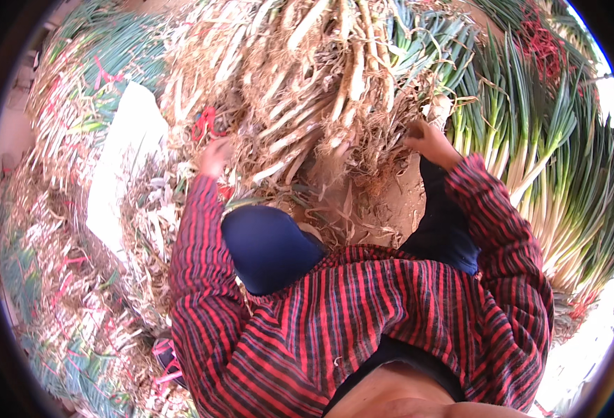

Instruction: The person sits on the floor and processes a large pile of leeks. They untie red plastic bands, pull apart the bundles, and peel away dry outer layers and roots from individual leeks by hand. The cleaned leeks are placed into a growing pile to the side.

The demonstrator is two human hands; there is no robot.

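Observation:
A heap of untrimmed long green onions [299, 130], with brown outer skins and matted roots, lies before me. My left hand [215, 157] is blurred at the heap's left edge. Just above it is a red looped object [205, 124], which looks like scissor handles. At the right edge of the heap, my right hand [431, 142] has bent fingers beside dry roots and a pale, papery onion base [437, 111]. Whether either hand grips anything is unclear. Peeled onions [516, 125] with white stems and green leaves lie to the right of my right forearm.
Bundled onions with red ties [67, 136] cover the left side. A bright white sheet [124, 157] stands between them and me. Stripped skins [153, 204] lie beside my left forearm. Bare soil [390, 204] shows between my knees. Tangled red ties [542, 47] lie at upper right.

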